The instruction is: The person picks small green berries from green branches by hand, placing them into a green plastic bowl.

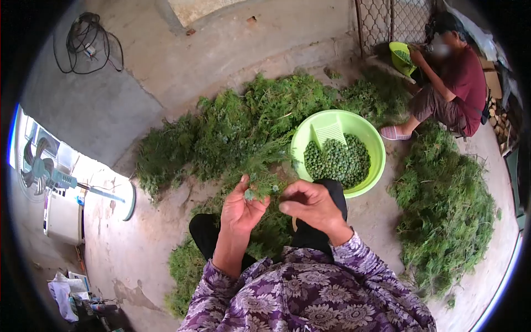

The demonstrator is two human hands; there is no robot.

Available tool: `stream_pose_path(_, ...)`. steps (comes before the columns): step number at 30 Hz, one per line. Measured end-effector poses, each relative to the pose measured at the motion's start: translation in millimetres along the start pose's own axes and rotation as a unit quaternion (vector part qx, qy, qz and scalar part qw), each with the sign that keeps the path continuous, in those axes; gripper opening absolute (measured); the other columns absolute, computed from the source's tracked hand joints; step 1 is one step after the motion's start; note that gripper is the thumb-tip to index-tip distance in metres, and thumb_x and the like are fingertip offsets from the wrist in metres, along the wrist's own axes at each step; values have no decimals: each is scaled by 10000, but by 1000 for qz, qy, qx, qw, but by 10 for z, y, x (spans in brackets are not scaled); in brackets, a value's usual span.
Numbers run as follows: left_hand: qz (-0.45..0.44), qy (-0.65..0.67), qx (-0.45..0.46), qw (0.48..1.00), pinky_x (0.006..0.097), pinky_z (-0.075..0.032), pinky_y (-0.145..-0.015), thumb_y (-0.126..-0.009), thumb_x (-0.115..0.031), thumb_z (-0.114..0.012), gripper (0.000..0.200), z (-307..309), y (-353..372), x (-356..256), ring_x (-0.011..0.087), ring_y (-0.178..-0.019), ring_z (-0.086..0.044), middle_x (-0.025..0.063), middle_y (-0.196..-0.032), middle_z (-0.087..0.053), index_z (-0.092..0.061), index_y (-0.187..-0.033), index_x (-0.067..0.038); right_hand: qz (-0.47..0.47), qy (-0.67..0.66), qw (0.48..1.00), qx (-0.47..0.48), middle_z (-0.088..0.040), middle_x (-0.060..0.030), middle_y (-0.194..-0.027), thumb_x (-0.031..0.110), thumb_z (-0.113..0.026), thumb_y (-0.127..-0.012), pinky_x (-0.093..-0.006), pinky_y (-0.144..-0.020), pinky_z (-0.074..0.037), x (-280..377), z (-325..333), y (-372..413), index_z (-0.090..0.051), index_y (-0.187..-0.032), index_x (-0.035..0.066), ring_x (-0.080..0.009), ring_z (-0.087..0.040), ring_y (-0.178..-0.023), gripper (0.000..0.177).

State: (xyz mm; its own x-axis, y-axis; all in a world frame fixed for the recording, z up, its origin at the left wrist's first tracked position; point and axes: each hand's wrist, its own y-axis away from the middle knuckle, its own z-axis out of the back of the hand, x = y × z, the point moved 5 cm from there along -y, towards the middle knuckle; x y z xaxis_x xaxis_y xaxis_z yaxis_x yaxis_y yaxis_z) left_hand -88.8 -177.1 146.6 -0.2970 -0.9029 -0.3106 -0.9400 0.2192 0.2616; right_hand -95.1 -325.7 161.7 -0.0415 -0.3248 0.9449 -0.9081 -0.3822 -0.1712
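My left hand (241,207) is closed on a green evergreen sprig (264,180), whose feathery leaves point away from me. A few pale bluish berries (249,194) show by the fingertips. Just right of the sprig, my right hand (315,206) has its fingers curled in toward the thumb; what they hold, if anything, is too small to make out. Beyond that hand stands a light green plastic basin (378,146) with a ribbed section inside. Many small green berries (338,163) lie in it.
Piles of evergreen branches lie ahead (238,122) and at right (445,205). A person in a dark red shirt (470,83) sits at the upper right, holding a yellow-green bucket (402,60). A standing fan (44,169) is at left, and a coiled black cable (86,47) lies farther off.
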Motion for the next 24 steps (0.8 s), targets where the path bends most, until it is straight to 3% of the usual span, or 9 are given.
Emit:
stream_pose_path(2,1,-15,10,1000,366,-475,-617,-829,-184,-506,179,-123,23,28,221,-741,-579,103,-837,-610,-552,-905,-28,3,-35,999,-35,-525,25,-727,28,-635,-735,-175,-589,-406,-7,-84,-40,-538,-828,10,-27,-476,-679,136)
stream_pose_path(4,-24,-46,-52,997,374,-482,-669,-823,-171,-520,160,-212,80,57,227,-798,-574,103,-880,-600,-550,-904,-36,24,-1,999,-41,-511,33,-705,34,-634,-739,-173,-570,-399,-11,-71,-77,-531,-813,13,-22,-466,-659,129)
stream_pose_path(11,-57,-104,-8,993,375,-462,-762,-785,-124,-575,169,-26,103,-38,225,-860,-556,79,-930,-583,-549,-917,-23,15,88,996,-24,-472,39,-574,30,-586,-751,-168,-460,-363,58,-81,-73,-511,-679,20,-9,-456,-535,104)
stream_pose_path(12,-102,-147,-28,983,380,-451,-775,-771,-124,-594,183,-36,114,-59,222,-871,-549,73,-935,-579,-549,-920,-27,14,87,996,-24,-472,39,-574,30,-586,-751,-168,-460,-363,66,-82,-58,-511,-679,20,-9,-456,-535,104)
stream_pose_path(16,-209,-242,-108,941,378,-424,-812,-737,-123,-637,242,158,43,-245,214,-896,-536,67,-945,-570,-539,-942,-41,-66,37,979,190,-592,-20,-664,54,-527,-760,-182,-485,-406,107,-324,84,-604,-774,10,-44,-526,-549,90)
stream_pose_path(18,-153,-183,-110,965,350,-456,-733,-725,-44,-634,296,162,53,-310,178,-855,-551,33,-901,-574,-512,-991,-88,-42,26,974,220,-583,-22,-650,48,-511,-763,-180,-493,-416,189,-363,148,-590,-824,11,-49,-536,-569,107)
stream_pose_path(21,-150,-191,-91,966,363,-481,-665,-730,-55,-632,284,142,62,-302,194,-837,-560,35,-903,-573,-513,-986,-88,-110,-106,980,130,-566,-30,-654,-4,-481,-763,-180,-445,-395,175,-173,74,-531,-943,-2,-63,-513,-535,186)
stream_pose_path(22,-149,-193,-92,966,363,-481,-665,-730,-55,-632,284,123,78,-269,194,-837,-560,35,-903,-573,-513,-986,-88,-114,-133,977,120,-547,-37,-690,-21,-473,-768,-176,-422,-362,252,-113,38,-528,-907,-10,-52,-476,-517,150)
stream_pose_path(24,-108,-271,-60,955,374,-450,-638,-740,-172,-639,224,21,107,-158,199,-755,-538,57,-851,-576,-549,-913,-63,-86,-196,972,93,-521,-18,-654,33,-495,-801,-185,-431,-359,219,-25,-43,-514,-941,29,-43,-455,-504,141)
